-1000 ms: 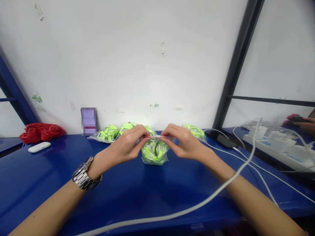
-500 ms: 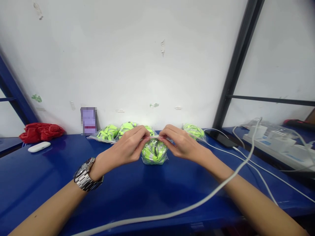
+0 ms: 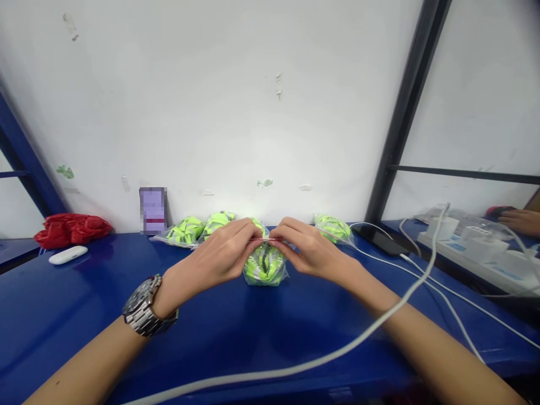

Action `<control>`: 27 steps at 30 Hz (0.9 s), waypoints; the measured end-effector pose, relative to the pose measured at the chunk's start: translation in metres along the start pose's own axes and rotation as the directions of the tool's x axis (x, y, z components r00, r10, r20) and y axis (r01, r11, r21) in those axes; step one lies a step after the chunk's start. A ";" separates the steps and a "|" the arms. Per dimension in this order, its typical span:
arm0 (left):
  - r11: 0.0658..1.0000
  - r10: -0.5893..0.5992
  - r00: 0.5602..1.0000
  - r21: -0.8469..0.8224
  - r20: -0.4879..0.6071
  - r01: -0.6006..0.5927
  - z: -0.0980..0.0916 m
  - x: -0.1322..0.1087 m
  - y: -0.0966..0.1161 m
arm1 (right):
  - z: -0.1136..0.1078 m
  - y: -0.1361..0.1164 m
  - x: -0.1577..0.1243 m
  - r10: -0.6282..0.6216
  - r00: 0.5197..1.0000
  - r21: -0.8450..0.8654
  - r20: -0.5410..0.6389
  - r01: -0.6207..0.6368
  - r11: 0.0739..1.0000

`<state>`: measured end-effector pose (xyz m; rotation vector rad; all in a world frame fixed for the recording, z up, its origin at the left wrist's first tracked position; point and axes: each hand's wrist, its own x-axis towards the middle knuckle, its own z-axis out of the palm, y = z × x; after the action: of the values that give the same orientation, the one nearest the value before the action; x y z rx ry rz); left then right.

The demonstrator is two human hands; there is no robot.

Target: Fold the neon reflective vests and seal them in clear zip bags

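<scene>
A clear plastic bag [image 3: 265, 270] packed with folded neon yellow-green and grey cloth stands upright on the blue table. My left hand [image 3: 230, 247] pinches the top edge of the bag from the left. From the right, my right hand [image 3: 301, 246] pinches the same edge, its fingertips close to those of the left. Both hands are closed, with thumbs beneath the edge. Behind the left hand lie similar filled bags [image 3: 185, 230], and one more filled bag [image 3: 333, 226] rests beyond the right hand.
A phone [image 3: 153, 211] leans on the wall beside red plastic [image 3: 71, 229] and a white case [image 3: 68, 255]. At right are a black phone [image 3: 377, 239], a power strip [image 3: 476, 247] with chargers, and another person's hand [image 3: 521, 221]. A white cable [image 3: 312, 364] crosses the foreground.
My fingertips have moved closer together along the bag's top edge. Another person's hand has appeared at the far right. The view has shifted slightly.
</scene>
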<state>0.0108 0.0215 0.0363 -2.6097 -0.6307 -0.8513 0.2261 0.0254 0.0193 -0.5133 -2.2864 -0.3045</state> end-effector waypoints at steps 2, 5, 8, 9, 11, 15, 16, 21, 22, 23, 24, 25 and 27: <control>0.999 0.002 1.000 0.033 0.001 -0.002 0.001 -0.001 0.000 | 0.000 -0.001 0.000 0.007 1.000 0.008 0.003 -0.007 1.000; 0.997 0.014 1.000 0.074 0.021 -0.015 0.002 -0.002 0.000 | 0.000 0.000 0.000 0.014 1.000 0.010 0.009 -0.014 1.000; 0.992 0.036 0.998 0.116 0.043 -0.041 0.004 -0.003 0.000 | 0.001 0.001 0.000 0.015 1.000 0.005 0.017 -0.015 1.000; 0.990 0.044 0.998 0.134 0.051 -0.050 0.005 -0.003 0.000 | 0.001 0.001 0.000 0.013 1.000 0.002 0.022 -0.013 1.000; 0.983 0.051 0.996 0.172 0.070 -0.063 0.005 -0.003 0.001 | 0.001 0.002 -0.001 0.005 0.999 -0.008 0.033 -0.004 1.000; 0.976 0.037 0.992 0.210 0.121 -0.062 0.004 -0.003 0.003 | 0.001 0.002 0.000 -0.005 0.999 -0.027 0.052 0.006 1.000; 0.976 0.029 0.990 0.209 0.138 -0.058 0.004 -0.004 0.003 | 0.001 0.001 0.000 -0.005 0.998 -0.032 0.055 0.006 0.999; 0.979 0.003 0.983 0.199 0.181 -0.040 0.004 -0.005 0.003 | 0.000 0.000 0.000 -0.004 0.999 -0.041 0.052 0.006 0.999; 0.982 0.003 0.985 0.187 0.172 -0.035 0.004 -0.005 0.003 | 0.000 -0.001 0.000 -0.004 0.999 -0.035 0.049 0.006 0.999; 0.985 0.004 0.987 0.171 0.158 -0.032 0.004 -0.005 0.003 | 0.000 -0.001 0.000 -0.003 0.999 -0.029 0.047 0.004 1.000; 0.988 0.008 0.990 0.153 0.140 -0.030 0.004 -0.005 0.003 | -0.001 -0.001 0.000 -0.002 0.999 -0.023 0.047 0.003 1.000; 0.990 0.012 0.993 0.137 0.121 -0.029 0.004 -0.005 0.003 | -0.001 -0.001 -0.001 0.000 0.999 -0.017 0.048 0.001 1.000; 0.993 0.020 0.995 0.112 0.096 -0.031 0.004 -0.004 0.003 | -0.001 -0.001 -0.001 0.008 0.998 -0.005 0.057 -0.008 1.000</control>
<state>0.0113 0.0197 0.0305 -2.5619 -0.6501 -0.6669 0.2274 0.0240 0.0195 -0.5400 -2.3387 -0.2944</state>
